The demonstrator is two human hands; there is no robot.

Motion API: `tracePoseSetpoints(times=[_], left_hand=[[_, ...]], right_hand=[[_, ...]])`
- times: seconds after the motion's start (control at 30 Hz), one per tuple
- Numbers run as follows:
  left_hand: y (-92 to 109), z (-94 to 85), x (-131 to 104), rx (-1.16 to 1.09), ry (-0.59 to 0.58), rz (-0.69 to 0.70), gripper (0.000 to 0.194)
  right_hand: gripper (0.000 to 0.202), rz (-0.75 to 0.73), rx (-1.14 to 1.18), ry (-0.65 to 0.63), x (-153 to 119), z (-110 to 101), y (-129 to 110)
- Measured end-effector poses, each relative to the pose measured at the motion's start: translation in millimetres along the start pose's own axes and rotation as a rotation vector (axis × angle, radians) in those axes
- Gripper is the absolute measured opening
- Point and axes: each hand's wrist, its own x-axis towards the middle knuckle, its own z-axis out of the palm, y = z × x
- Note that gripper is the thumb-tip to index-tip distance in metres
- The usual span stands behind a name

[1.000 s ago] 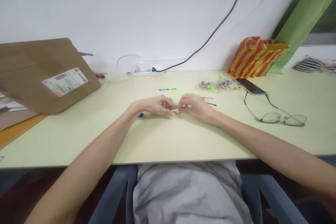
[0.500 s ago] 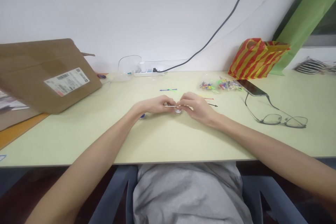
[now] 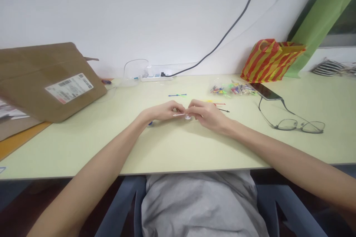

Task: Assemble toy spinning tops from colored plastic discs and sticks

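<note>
Close together over the middle of the table (image 3: 167,152), my two hands meet at the fingertips. My right hand (image 3: 207,114) pinches a thin white plastic arrow (image 3: 178,114), whose pointed end sticks out to the left in front of my left fingers. Just under the fingertips is a small white round piece (image 3: 188,117), partly covered. My left hand (image 3: 166,111) is closed with its fingertips at these pieces; what exactly they grip is hidden. By the left wrist a small blue piece (image 3: 150,123) shows in part.
Behind the hands lie a blue arrow (image 3: 177,95), a red arrow (image 3: 220,104) and a black arrow (image 3: 224,110). Farther right are bags of colourful pieces (image 3: 240,89), a phone (image 3: 266,92), glasses (image 3: 287,124) and a striped bag (image 3: 274,61). A cardboard box (image 3: 52,81) stands left.
The white arrow has swung so its left end sits lower and in front of my left fingers. Both hands stay near the same spot; the view has shifted slightly.
</note>
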Motion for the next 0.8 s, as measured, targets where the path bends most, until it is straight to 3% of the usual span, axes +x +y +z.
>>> tracePoseSetpoints(times=[0.4, 0.6, 0.8], left_hand=[[-4, 2.0, 4, -0.002, 0.043, 0.013, 0.023], [-4, 2.4, 3, -0.014, 0.033, 0.013, 0.025], [-1, 2.5, 2, 0.017, 0.042, -0.022, 0.027]], right_hand=[[0.039, -0.013, -0.150, 0.050, 2, 14, -23], [0.039, -0.029, -0.148, 0.024, 3, 15, -18], [0.036, -0.016, -0.139, -0.061, 4, 3, -5]])
